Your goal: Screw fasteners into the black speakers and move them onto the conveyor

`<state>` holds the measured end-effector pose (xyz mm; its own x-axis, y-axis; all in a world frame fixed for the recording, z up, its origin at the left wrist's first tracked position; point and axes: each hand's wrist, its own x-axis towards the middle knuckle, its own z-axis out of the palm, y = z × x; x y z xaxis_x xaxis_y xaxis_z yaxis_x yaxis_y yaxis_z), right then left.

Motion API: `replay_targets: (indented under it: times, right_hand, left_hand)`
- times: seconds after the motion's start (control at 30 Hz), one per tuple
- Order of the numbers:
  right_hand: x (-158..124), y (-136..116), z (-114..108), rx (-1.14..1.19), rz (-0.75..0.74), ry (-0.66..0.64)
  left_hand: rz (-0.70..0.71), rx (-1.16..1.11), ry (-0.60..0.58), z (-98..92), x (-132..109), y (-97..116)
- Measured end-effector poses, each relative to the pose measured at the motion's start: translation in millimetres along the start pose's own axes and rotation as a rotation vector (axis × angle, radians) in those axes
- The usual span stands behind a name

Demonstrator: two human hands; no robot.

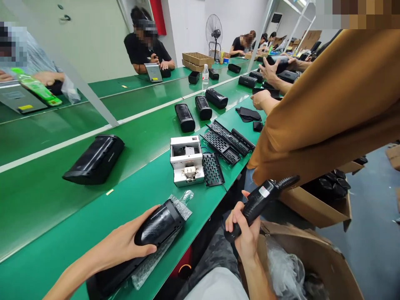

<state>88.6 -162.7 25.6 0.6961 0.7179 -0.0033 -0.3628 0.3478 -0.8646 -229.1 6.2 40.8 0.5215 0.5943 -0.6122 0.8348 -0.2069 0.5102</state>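
My left hand (137,235) is wrapped over a long black speaker-like housing (161,223) with a perforated grille. The housing lies at a slant at the near edge of the bench, on a sheet of bubble wrap (145,268) that shows along its side and far end. My right hand (245,227) grips a black electric screwdriver (258,204) with a small white label, held off the bench above my lap. A white screw feeder (186,162) stands ahead on the bench, with slotted black grille panels (213,168) beside it.
One black housing (95,160) rests on the green belt to the left; several more (185,117) stand further along. A co-worker in a brown top (318,108) stands close on the right. Open cardboard boxes (312,254) with plastic bags and black parts are at lower right.
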Motion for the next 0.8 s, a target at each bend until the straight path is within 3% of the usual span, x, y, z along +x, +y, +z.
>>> replay_targets:
  times: [0.17, 0.27, 0.4, 0.5, 0.63, 0.7, 0.8]
  right_hand:
    - [6, -5, 8, 0.011, -0.095, -0.155]
    - [22, -20, 25, 0.000, -0.220, -0.247]
    - [59, -43, 71, 0.007, -0.444, -0.333]
    - [91, -50, 117, -0.037, -0.504, -0.396]
    - [126, -36, 164, -0.143, -0.533, -0.459]
    - [138, -22, 175, -0.204, -0.532, -0.461]
    - [146, 1, 179, -0.259, -0.513, -0.460]
  left_hand:
    - [0.046, -0.092, 0.182, 15.3, -4, -9]
    - [0.030, -0.061, 0.227, 17.2, -6, -8]
    - [0.026, 0.005, 0.242, 16.6, -5, -5]
    - [0.017, 0.065, 0.324, 26.7, -7, -6]
    - [0.123, 0.229, 0.607, 59.1, -13, -7]
    - [0.197, 0.312, 0.721, 75.7, -13, -7]
    - [0.267, 0.390, 0.801, 90.0, -11, -8]
